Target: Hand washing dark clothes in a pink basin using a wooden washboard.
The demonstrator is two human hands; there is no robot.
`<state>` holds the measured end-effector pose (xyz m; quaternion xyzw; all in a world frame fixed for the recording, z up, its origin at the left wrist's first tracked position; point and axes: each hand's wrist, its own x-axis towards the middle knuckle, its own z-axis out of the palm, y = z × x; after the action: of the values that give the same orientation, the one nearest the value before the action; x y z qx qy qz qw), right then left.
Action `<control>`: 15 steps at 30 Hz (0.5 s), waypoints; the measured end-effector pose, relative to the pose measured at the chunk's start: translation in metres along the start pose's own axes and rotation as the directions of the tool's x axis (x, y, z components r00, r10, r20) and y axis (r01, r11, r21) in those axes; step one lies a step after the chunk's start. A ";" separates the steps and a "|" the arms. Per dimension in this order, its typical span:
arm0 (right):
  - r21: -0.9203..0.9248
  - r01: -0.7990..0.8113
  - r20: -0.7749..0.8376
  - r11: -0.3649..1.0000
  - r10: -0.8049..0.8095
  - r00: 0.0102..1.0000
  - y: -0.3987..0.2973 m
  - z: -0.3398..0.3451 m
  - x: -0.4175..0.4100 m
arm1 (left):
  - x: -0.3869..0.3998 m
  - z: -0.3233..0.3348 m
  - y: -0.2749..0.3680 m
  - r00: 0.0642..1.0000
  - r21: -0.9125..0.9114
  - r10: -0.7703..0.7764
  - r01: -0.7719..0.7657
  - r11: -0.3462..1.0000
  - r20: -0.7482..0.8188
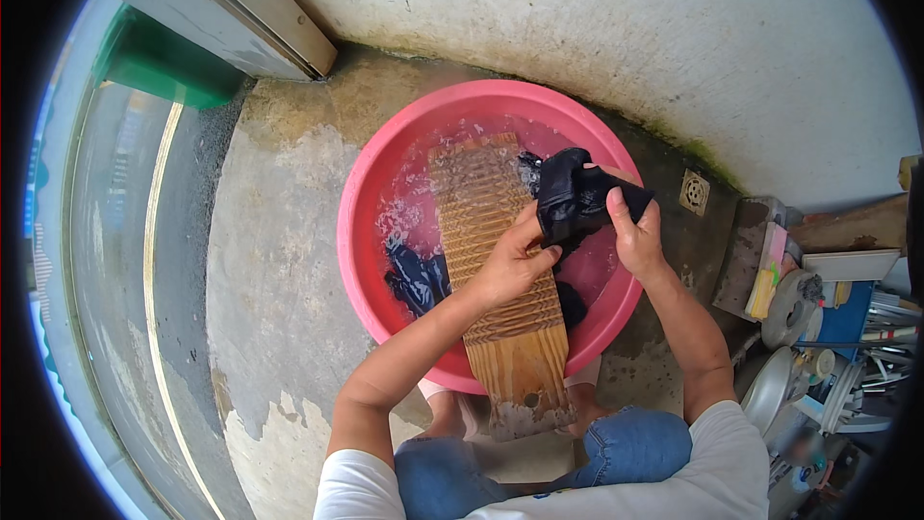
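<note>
A wet black cloth garment (574,191) is stretched between my two hands above the pink plastic tub (359,159). My left hand (516,256) grips its lower left edge, over the wooden washboard (498,231). On the cloth's right end, my right hand (635,227) holds with the thumb on top; some of its fingers are hidden behind the cloth. The ridged washboard leans in the tub, its smooth holed end resting over the near rim. Dark wet cloth (422,278) lies in the sudsy water left of the board. More dark cloth (572,305) shows to its right.
The tub stands on a partly wet concrete floor (281,231). Behind it rises a stained wall (577,7), with a floor drain (694,191) at the right. Assorted items and a metal lid (766,390) crowd the right side. A green bin (173,61) stands upper left.
</note>
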<state>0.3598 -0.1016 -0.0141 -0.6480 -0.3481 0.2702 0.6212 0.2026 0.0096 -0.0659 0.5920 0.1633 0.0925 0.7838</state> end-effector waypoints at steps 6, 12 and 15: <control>0.526 0.178 -0.023 0.831 -0.196 0.980 -0.060 -0.003 -0.007 | 0.011 0.004 -0.007 0.997 0.215 0.037 -0.050 0.975 0.066; 0.265 0.288 0.258 0.920 -0.356 0.898 -0.070 0.014 0.019 | 0.005 0.018 0.018 0.994 0.306 0.050 -0.077 0.949 0.094; 0.007 0.248 0.293 0.969 -0.239 0.926 -0.012 -0.003 0.015 | 0.002 0.006 0.002 0.988 -0.070 0.134 -0.139 0.988 -0.076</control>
<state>0.3703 -0.0921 -0.0005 -0.5621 -0.5174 0.2784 0.5821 0.2063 0.0056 -0.0627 0.5681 0.1466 0.1733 0.7910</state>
